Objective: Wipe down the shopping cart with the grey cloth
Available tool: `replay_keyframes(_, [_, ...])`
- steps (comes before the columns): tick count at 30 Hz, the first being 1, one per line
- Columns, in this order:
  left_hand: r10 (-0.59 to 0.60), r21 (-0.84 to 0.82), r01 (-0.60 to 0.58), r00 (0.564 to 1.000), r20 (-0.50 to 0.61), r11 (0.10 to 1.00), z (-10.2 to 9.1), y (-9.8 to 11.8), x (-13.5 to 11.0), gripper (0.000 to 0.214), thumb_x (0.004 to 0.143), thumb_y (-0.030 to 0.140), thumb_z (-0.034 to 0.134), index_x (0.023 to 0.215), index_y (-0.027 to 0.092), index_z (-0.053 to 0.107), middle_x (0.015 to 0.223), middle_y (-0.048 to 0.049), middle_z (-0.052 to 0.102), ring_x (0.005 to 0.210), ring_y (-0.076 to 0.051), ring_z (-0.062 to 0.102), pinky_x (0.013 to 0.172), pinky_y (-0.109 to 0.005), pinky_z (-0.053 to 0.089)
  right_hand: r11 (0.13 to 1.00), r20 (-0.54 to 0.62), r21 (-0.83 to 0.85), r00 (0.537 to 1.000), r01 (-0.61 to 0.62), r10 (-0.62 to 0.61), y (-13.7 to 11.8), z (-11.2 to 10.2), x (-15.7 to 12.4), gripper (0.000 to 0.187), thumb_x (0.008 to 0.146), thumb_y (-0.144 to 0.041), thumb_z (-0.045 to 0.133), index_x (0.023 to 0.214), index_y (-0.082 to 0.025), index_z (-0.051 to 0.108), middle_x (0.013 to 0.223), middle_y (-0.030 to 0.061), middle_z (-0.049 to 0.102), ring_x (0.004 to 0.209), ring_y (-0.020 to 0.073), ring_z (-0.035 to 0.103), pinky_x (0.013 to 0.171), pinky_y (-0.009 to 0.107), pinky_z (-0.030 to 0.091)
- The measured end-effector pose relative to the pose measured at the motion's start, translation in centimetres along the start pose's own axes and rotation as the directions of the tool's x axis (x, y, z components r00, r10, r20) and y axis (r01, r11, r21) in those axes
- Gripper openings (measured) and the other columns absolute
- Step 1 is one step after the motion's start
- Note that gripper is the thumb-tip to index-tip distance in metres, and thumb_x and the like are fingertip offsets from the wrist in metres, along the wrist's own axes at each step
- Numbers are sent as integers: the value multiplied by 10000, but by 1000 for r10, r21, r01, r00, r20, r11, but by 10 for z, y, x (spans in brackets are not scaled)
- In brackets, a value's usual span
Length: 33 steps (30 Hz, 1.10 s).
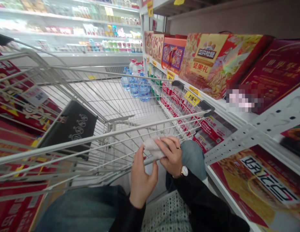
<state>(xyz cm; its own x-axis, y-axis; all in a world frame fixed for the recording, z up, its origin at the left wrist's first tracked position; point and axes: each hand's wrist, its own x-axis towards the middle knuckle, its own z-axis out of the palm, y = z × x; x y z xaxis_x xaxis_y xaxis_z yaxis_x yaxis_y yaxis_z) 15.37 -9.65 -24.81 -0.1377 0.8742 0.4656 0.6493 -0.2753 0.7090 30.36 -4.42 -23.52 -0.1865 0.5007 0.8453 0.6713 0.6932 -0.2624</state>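
A small crumpled white tissue or cloth is held in both hands against the near wire wall of an empty metal shopping cart. My left hand is below it with fingers curled up to its lower edge. Closed over the top of the tissue is my right hand, which wears a ring and a wristwatch. Both sleeves are dark. My knees in blue jeans show below the cart.
A shelf on the right carries red and gold gift boxes and yellow price tags. Large water bottles stand on the floor ahead. Red boxes are stacked on the left. A refrigerated case runs across the back.
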Motion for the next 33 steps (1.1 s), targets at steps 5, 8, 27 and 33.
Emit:
replay_keyframes(5, [32,5,-32,999,-3,999,1,-3,-4,649,900,296,602,1491,200,351,1341,-171,579,1152,-262,623,929,-424,568,1000,-85,-5,996,3,-3,-5,1,10,746,718,-38,494,1416,-293,565,1224,57,628,1135,265,523,1007,446,510])
replay_keyframes(8, [18,-9,-18,1000,-1,1000,1,-2,-5,674,904,288,593,1515,214,319,1410,-175,546,1167,-260,619,956,-436,563,1000,-39,-11,999,-1,0,1,9,-12,754,697,-28,485,1404,-275,574,1201,63,635,1121,260,529,981,435,523])
replay_keyframes(27, [139,13,-140,956,-258,990,-33,-2,-4,363,865,145,613,1223,207,617,1272,-92,661,1200,-222,629,1058,-405,518,999,5,-47,1000,24,-24,6,10,-24,746,694,-21,465,1390,-260,584,1154,70,641,1094,256,539,933,429,528])
replay_keyframes(33, [53,44,-38,902,-428,998,-54,-6,13,531,857,178,633,1378,194,528,1351,-132,596,1253,-257,569,1001,-419,523,999,-42,7,998,37,-37,-13,10,9,772,700,-15,471,1425,-267,555,1207,71,630,1130,262,525,986,446,503])
